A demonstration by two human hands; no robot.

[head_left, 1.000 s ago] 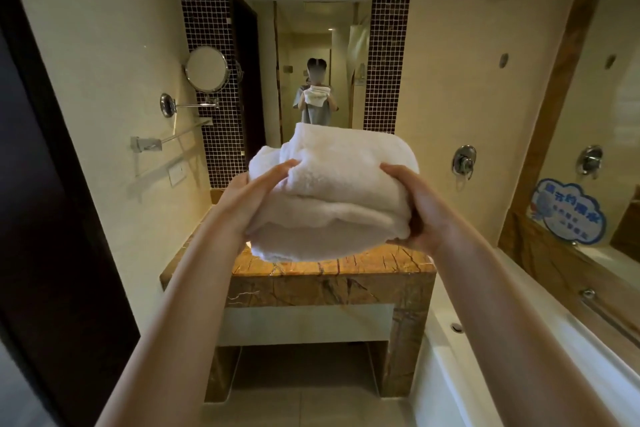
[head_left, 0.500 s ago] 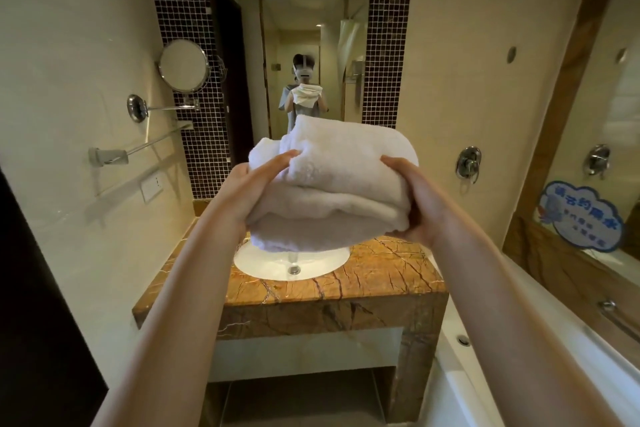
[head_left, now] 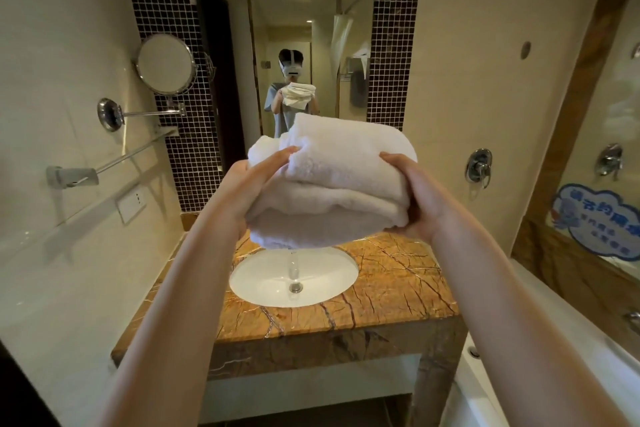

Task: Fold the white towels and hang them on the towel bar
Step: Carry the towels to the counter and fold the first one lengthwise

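Gripping folded towels [head_left: 332, 184] from both ends: left hand [head_left: 249, 184] and right hand [head_left: 415, 198] curled round the stack, squeezing inward to keep folds together. Held in the air above sink [head_left: 294, 277] and desk [head_left: 398, 288], touching neither. Not yet hung; towel bar [head_left: 135, 156] on left wall, well apart, likely next.

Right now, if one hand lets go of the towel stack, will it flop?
Probably: the white towels sag between left hand and right hand. Layers look loose, held only by side pressure, so likely to unfold. Fluffy pile seems grippy; slipping unlikely.
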